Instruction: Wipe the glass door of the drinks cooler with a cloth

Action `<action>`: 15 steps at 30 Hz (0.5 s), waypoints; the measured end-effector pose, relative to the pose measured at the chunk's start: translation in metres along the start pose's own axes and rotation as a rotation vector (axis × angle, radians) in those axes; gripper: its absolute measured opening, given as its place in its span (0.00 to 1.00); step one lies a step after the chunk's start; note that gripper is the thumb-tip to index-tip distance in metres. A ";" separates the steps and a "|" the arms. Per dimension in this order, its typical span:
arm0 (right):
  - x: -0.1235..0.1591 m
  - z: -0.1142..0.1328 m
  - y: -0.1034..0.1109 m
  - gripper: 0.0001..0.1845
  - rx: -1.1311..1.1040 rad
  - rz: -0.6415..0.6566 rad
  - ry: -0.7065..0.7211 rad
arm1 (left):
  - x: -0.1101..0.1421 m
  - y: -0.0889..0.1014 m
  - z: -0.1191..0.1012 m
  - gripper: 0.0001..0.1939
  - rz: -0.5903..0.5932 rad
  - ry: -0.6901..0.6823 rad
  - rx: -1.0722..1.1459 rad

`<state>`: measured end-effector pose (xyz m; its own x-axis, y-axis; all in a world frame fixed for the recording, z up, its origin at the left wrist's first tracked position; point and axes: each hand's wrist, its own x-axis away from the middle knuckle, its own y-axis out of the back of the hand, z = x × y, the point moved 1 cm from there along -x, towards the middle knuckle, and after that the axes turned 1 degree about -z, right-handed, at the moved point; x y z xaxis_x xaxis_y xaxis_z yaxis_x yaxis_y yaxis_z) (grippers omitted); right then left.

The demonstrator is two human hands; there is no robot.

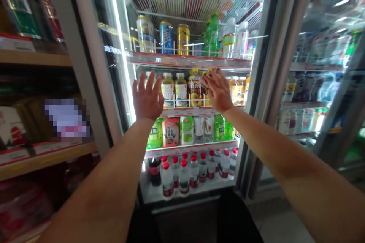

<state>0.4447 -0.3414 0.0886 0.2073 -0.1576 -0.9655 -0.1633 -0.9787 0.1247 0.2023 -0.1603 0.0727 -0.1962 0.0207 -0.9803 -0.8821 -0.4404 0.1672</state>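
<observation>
Both my arms reach into an open drinks fridge [188,62]. My left hand [147,97] is raised with its fingers stretched out and apart, holding nothing, in front of the second shelf beside yellow-capped juice bottles [174,89]. My right hand [217,89] is curled round a bottle [195,88] on that same shelf, fingers wrapped over its top; the bottle's label is mostly hidden by the hand.
The top shelf holds cans [166,37] and green bottles [211,33]. Green and pink cartons [171,132] fill the third shelf, red-capped water bottles [184,174] the bottom. The glass door [111,49] stands open at left. Wooden shelves [34,60] lie left, a shut fridge [322,68] right.
</observation>
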 end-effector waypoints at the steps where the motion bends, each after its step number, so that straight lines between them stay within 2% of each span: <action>1: -0.004 -0.001 -0.001 0.30 0.007 0.001 -0.004 | 0.000 0.000 0.000 0.32 -0.004 0.001 0.004; 6: -0.019 -0.006 -0.001 0.33 0.071 -0.048 -0.116 | -0.002 -0.001 0.001 0.31 -0.008 0.013 0.080; 12: -0.019 -0.001 0.006 0.33 0.139 0.134 -0.008 | 0.002 0.001 -0.001 0.31 -0.040 -0.050 -0.026; 15: -0.032 -0.008 0.006 0.34 0.128 0.070 -0.101 | 0.003 0.001 -0.001 0.31 -0.040 -0.055 -0.012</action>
<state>0.4453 -0.3433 0.1218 0.0938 -0.2043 -0.9744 -0.2963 -0.9401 0.1686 0.2015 -0.1619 0.0702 -0.1845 0.0876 -0.9789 -0.8845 -0.4490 0.1265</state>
